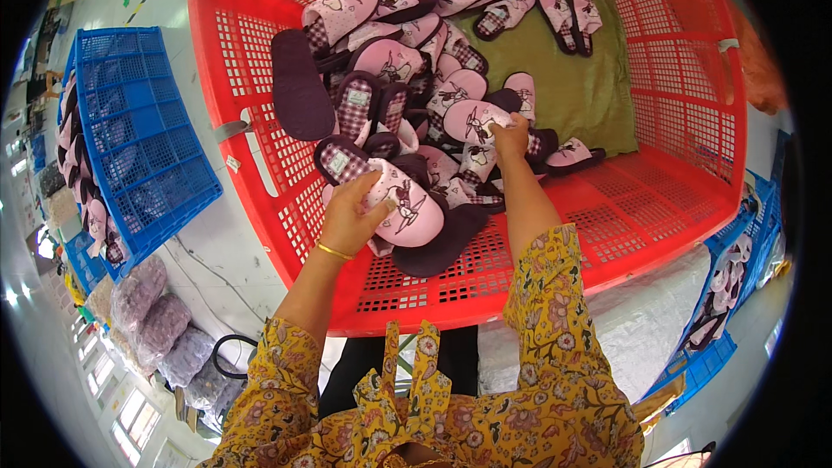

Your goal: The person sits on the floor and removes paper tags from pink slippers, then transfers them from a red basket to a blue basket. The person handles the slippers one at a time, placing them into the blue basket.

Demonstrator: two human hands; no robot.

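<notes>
Left hand (354,212) and right hand (511,137) each hold a pink slipper (414,210)

From my distant place, I look down into a big red basket (598,212), where the slippers lie in a loose pile. The slipper at the left hand has a pale pink top with a dark drawn figure; its toe points to the lower right. Purple checked lining (340,159) shows beside the fingers. My left hand is half closed on it, with the thumb lying on the pink top. My right hand is nearly closed and pinches the edge of a second pink slipper (471,124), which has a similar figure and its toe toward the left. Just beneath the left one is a dark purple sole (440,247). A greenish sheet (598,113) covers the far right part of the basket floor.
</notes>
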